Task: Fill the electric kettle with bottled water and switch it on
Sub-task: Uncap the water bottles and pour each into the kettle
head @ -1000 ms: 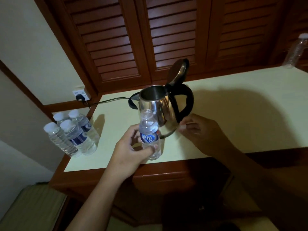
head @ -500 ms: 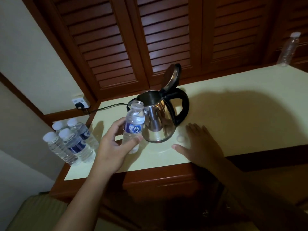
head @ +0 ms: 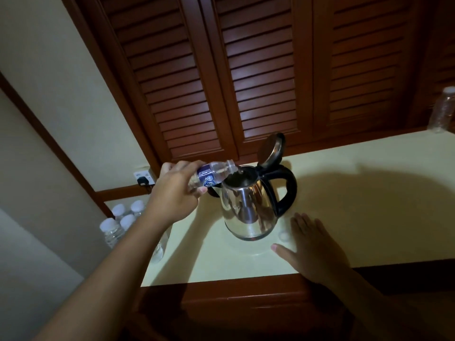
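A steel electric kettle [head: 248, 207] with a black handle stands on the cream counter [head: 357, 205], its lid [head: 272, 150] swung up and open. My left hand [head: 176, 193] grips a small uncapped water bottle [head: 211, 175] with a blue label, tipped almost flat, its mouth over the kettle's opening. Water runs from it into the kettle. My right hand [head: 312, 247] lies flat on the counter to the kettle's right, fingers spread, holding nothing. A small white bottle cap [head: 283, 235] sits just beside its fingertips.
Several capped water bottles [head: 118, 222] stand at the counter's left end, partly behind my left arm. A wall socket with a black plug [head: 144, 179] is behind them. Another clear bottle [head: 444, 112] stands far right. Louvred wooden doors [head: 246, 70] back the counter.
My left hand has lifted the bottle and tipped it from upright to nearly horizontal over the kettle's opening. My right hand has stayed flat on the counter beside the kettle.
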The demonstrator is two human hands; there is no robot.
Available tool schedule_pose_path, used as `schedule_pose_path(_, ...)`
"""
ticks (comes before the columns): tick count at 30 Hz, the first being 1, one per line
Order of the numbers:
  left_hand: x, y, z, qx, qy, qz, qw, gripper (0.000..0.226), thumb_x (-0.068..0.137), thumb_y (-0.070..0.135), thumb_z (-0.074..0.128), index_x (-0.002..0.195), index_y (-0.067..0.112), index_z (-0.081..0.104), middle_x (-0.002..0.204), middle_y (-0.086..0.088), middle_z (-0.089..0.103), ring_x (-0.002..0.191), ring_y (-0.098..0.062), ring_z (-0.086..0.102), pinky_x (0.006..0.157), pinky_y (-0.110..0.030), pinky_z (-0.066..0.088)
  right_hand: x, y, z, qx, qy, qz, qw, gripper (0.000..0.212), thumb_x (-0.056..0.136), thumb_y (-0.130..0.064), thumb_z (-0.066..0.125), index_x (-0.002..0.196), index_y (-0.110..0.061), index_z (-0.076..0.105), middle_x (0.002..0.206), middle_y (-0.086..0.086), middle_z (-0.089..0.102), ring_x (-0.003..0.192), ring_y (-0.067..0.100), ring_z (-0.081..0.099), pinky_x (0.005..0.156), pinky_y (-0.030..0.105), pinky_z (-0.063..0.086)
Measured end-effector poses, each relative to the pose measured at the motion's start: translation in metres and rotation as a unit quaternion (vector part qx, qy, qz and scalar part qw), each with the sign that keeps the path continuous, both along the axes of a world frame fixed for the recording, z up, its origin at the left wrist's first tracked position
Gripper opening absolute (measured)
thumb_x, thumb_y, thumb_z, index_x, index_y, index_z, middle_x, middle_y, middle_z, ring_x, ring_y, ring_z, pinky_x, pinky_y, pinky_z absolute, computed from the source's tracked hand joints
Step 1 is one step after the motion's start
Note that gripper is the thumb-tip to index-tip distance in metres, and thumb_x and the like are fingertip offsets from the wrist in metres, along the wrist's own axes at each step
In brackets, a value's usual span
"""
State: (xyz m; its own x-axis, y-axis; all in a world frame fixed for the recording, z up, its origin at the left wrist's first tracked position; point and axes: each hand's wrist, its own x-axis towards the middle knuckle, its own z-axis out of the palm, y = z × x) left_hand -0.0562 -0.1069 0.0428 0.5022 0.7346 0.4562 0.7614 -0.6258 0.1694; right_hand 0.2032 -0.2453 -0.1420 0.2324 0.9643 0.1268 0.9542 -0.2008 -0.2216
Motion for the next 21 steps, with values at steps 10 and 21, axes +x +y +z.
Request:
schedule_pose_path(10, 0.025, 0.007, 0.022, 0.166, 0.219, 0.030, 0.961, 0.077, 0.085, 0.011, 0.071, 0.153, 0.033, 0.042, 0.153, 0.000, 0.049, 0.147, -0.035, 0.030, 0.110, -0.062, 0.035, 0.001, -0.003, 0.001, 0.022, 0.021, 0.004, 1.000, 0.101, 0.087, -0.082, 0.016, 0.159, -0.011, 0.011, 0.167, 0.007, 0.010, 0.154, 0.020, 0.008, 0.123, 0.036, -0.002)
schedule_pose_path(21, 0.032, 0.013, 0.027, 0.220, 0.287, 0.002, 0.932, 0.086, 0.076, 0.007, 0.079, 0.151, 0.028, 0.044, 0.150, -0.003, 0.054, 0.145, -0.038, 0.037, 0.108, -0.067, 0.038, 0.000, -0.006, 0.005, 0.038, 0.051, 0.009, 0.998, 0.097, 0.089, -0.078, 0.024, 0.159, -0.012, 0.013, 0.167, 0.006, 0.012, 0.154, 0.019, 0.009, 0.123, 0.034, -0.001)
